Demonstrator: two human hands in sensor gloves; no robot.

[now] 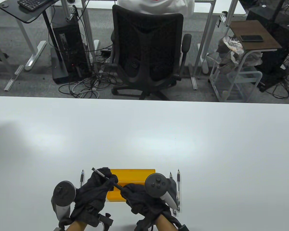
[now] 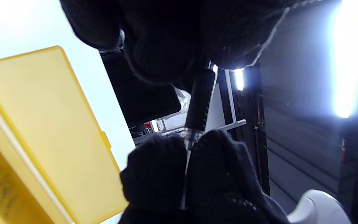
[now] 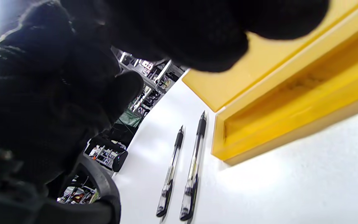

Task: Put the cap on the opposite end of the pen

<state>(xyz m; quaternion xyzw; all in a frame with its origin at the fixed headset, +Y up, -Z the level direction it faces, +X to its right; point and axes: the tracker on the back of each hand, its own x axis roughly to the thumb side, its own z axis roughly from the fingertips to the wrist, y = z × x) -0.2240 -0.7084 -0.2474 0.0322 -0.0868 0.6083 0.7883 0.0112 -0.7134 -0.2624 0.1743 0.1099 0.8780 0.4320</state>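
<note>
A white bench (image 1: 144, 134) stands before a black mesh office chair (image 1: 147, 48) and tangled floor cables. Near its front edge lies an open yellow plastic pen case (image 1: 132, 176). Above the case, both gloved hands hold one slim black-and-clear pen (image 1: 105, 177) tilted up to the left: the left hand (image 1: 94, 190) grips its upper part, the right hand (image 1: 141, 199) pinches its lower end, where the cap is probably hidden by the fingers. One capped pen (image 1: 82, 178) lies left of the case; two more pens (image 3: 182, 174) lie side by side on its right.
</note>
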